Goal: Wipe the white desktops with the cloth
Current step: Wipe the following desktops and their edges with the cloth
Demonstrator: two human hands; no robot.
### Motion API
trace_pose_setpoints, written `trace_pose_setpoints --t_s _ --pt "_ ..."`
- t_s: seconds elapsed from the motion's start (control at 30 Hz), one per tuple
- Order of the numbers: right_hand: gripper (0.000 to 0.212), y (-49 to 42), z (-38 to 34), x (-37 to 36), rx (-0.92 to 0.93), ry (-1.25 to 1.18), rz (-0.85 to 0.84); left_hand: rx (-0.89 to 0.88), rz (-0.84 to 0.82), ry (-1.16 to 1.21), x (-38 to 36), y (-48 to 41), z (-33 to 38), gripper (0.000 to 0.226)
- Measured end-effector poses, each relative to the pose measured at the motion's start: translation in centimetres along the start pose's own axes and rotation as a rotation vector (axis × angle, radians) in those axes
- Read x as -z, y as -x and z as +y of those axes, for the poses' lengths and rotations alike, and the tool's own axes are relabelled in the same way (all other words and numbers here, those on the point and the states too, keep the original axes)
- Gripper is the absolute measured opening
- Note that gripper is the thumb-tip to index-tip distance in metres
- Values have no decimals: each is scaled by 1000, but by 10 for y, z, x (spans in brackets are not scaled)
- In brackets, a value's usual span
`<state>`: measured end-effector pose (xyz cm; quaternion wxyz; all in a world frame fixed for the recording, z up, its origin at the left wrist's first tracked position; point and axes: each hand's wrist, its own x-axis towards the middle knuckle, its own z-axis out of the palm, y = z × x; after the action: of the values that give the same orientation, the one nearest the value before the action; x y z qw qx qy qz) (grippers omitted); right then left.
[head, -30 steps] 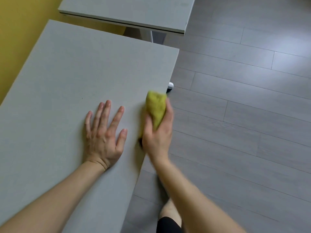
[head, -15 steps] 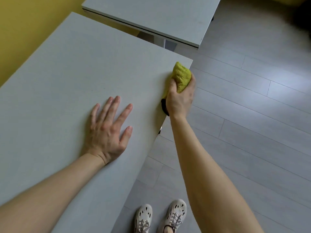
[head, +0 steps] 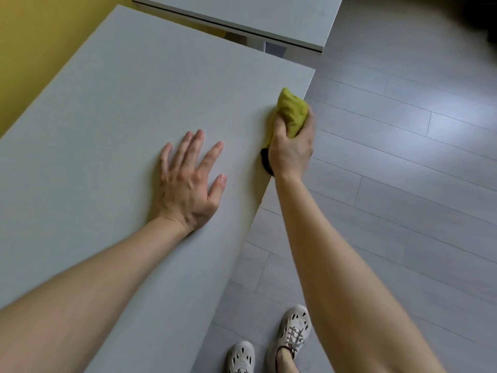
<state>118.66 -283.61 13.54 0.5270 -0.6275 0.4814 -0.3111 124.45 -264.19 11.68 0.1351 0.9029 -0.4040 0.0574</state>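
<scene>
A long white desktop (head: 113,125) runs from the near left to the far right. My left hand (head: 191,181) lies flat on it with the fingers spread. My right hand (head: 291,149) grips a bunched yellow-green cloth (head: 291,111) against the desk's right edge, a little short of the far right corner. A small black part shows under that hand at the edge. A second white desktop (head: 263,17) stands beyond the first one, at the top of the view.
A yellow wall (head: 35,49) runs along the desk's left side. Grey plank floor (head: 403,184) spreads to the right. My two feet in pale perforated shoes (head: 269,343) stand beside the desk's right edge at the bottom.
My right hand slid the cloth along the desk's right edge towards the far corner, then drew back a little. The left hand stayed flat on the desktop.
</scene>
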Motion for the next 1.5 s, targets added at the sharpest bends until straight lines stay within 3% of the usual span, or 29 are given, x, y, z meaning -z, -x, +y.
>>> trace_pose_setpoints --t_s 0.17,0.3,0.43,0.53,0.63,0.7,0.9,1.03,1.13,1.23,1.4,1.5 --pt "71 200 45 50 73 -105 -167 -2 22 87 0 0 -3 59" --pt "61 148 31 35 52 -66 -91 -18 36 95 5 -4 -1 56" --pt "61 75 8 14 -1 28 28 -55 91 92 10 -6 3 36" --pt "63 147 20 23 20 -48 0 -70 88 145 15 0 0 33" --pt "70 254 47 53 55 -68 -121 -130 2 163 18 25 -11 45" --pt "69 268 48 64 107 -29 -175 -174 -62 141 24 62 -20 53" --pt "63 139 19 30 2 96 -41 -122 -123 82 63 180 -43 58" --pt "67 250 33 42 4 -15 -18 -62 -116 24 78 228 -50 61" --pt "72 352 59 77 62 -21 -166 -57 -97 5 74 233 -48 62" --pt "66 312 50 76 111 39 -187 -65 -87 -2 74 232 -48 62" --pt "67 139 17 32 -10 170 22 -49 -77 -3 73 232 -48 62" --pt "66 172 24 33 17 77 14 -50 -66 -7 72 231 -47 62"
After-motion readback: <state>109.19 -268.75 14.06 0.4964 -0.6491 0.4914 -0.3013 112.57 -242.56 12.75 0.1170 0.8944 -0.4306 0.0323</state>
